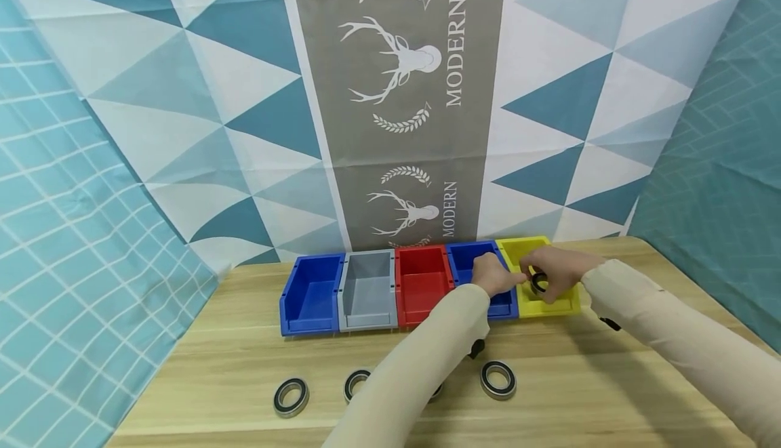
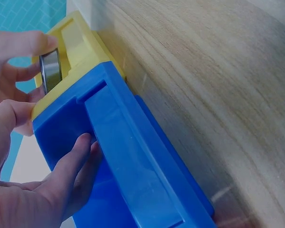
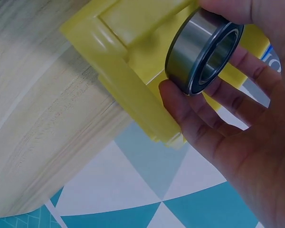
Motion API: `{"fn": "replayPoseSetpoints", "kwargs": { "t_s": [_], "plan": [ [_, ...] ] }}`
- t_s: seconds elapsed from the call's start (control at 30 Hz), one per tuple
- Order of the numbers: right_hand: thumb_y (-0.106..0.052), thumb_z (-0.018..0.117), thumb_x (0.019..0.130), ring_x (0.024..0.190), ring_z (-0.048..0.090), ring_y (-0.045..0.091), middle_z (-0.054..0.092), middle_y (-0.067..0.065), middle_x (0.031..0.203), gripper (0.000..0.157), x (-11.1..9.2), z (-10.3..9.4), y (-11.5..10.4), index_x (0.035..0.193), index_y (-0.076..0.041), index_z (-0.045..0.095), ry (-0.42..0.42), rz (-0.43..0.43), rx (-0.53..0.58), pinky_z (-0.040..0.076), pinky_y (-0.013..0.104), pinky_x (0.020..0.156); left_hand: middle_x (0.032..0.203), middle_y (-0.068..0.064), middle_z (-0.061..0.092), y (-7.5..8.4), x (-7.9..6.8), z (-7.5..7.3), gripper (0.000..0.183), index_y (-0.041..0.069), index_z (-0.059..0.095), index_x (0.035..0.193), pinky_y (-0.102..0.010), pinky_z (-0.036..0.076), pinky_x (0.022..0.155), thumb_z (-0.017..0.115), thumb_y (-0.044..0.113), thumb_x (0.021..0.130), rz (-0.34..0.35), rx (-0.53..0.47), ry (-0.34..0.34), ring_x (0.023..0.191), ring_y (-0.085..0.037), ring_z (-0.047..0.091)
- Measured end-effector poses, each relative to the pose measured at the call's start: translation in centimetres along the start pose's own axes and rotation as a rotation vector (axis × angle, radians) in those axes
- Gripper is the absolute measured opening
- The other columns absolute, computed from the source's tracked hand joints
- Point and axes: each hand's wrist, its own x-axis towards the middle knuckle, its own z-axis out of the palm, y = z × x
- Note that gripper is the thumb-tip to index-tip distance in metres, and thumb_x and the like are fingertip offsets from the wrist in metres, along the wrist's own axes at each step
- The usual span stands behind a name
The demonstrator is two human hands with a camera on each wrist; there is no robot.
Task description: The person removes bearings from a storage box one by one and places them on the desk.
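Observation:
My right hand (image 1: 556,268) pinches a ball bearing (image 3: 192,45) between thumb and fingertips. The bearing has a shiny steel outer ring and dark seals, and it is tilted on edge just over the yellow bin (image 1: 549,309). My left hand (image 1: 494,275) is at the right-hand blue bin (image 1: 503,310), beside the yellow one. In the left wrist view its thumb touches the rim where the two bins meet, while its fingers (image 2: 71,166) reach loosely into the blue bin with nothing between them.
To the left, a red bin (image 1: 425,319), a grey bin (image 1: 367,321) and another blue bin (image 1: 310,326) continue the row. Several bearings lie in front on the wooden table (image 1: 232,367), including a left bearing (image 1: 278,398) and a right bearing (image 1: 487,380). My left sleeve partly covers others. A patterned cloth (image 1: 403,143) hangs behind.

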Motion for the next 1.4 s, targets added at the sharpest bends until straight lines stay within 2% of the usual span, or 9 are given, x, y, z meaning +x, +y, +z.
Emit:
{"fn": "replayPoseSetpoints", "kwargs": {
  "t_s": [0.27,0.47,0.67,0.87,0.97,1.23,1.4],
  "plan": [
    [-0.006,0.077,0.064,0.067,0.043,0.009,0.056,-0.002,0.078,0.029,-0.9,0.1,-0.8,0.087,-0.011,0.059,0.004,-0.020,-0.028,0.037,0.021,0.059,0.064,0.000,0.044,0.1,0.1,0.3,0.041,0.005,0.061,0.086,-0.022,0.040,0.055,0.082,0.038,0.074,-0.008,0.006,-0.002,0.061,-0.012,0.047],
    [-0.008,0.078,0.066,0.067,0.043,0.006,0.054,-0.001,0.079,0.030,-1.6,0.5,-1.2,0.084,-0.014,0.055,-0.011,0.006,-0.024,0.038,0.020,0.060,0.070,0.000,0.049,0.2,0.1,0.4,0.042,0.006,0.060,0.088,-0.022,0.047,0.062,0.082,0.039,0.074,-0.015,0.007,0.004,0.066,-0.013,0.049],
    [-0.009,0.080,0.064,0.067,0.039,0.005,0.051,-0.002,0.082,0.036,-2.2,0.7,-1.2,0.086,-0.016,0.053,-0.021,0.038,-0.031,0.036,0.021,0.060,0.062,0.000,0.041,0.2,-0.2,0.3,0.039,0.005,0.058,0.078,-0.021,0.039,0.052,0.081,0.037,0.075,0.003,0.006,0.011,0.058,-0.012,0.045],
    [-0.009,0.081,0.061,0.071,0.044,0.007,0.052,-0.004,0.082,0.038,-2.6,0.7,-2.0,0.084,-0.018,0.053,-0.031,0.081,-0.051,0.040,0.022,0.063,0.059,0.001,0.037,0.1,-0.2,0.3,0.041,0.007,0.053,0.070,-0.021,0.036,0.050,0.082,0.036,0.074,0.012,-0.004,0.024,0.055,-0.011,0.043],
    [-0.010,0.081,0.062,0.072,0.045,0.007,0.051,-0.004,0.081,0.037,-2.9,0.8,-2.3,0.084,-0.018,0.053,-0.030,0.071,-0.054,0.042,0.021,0.064,0.061,0.001,0.038,0.1,-0.3,0.2,0.040,0.006,0.054,0.072,-0.022,0.038,0.051,0.082,0.036,0.074,0.003,-0.009,0.022,0.056,-0.012,0.044],
    [-0.010,0.081,0.062,0.070,0.044,0.004,0.051,-0.005,0.081,0.037,-3.5,0.9,-3.0,0.086,-0.017,0.053,-0.009,0.028,-0.063,0.043,0.020,0.064,0.071,0.001,0.051,0.0,-0.3,-0.1,0.038,0.008,0.059,0.086,-0.023,0.051,0.066,0.082,0.036,0.075,-0.029,-0.027,0.019,0.065,-0.012,0.050],
    [-0.010,0.082,0.060,0.070,0.040,0.003,0.049,-0.007,0.082,0.042,-3.9,1.1,-3.0,0.087,-0.019,0.052,0.009,0.004,-0.087,0.042,0.021,0.064,0.065,-0.001,0.046,-0.1,-0.3,-0.1,0.038,0.006,0.058,0.080,-0.023,0.045,0.056,0.081,0.036,0.075,-0.016,-0.018,0.013,0.060,-0.012,0.048]
  ]
}}
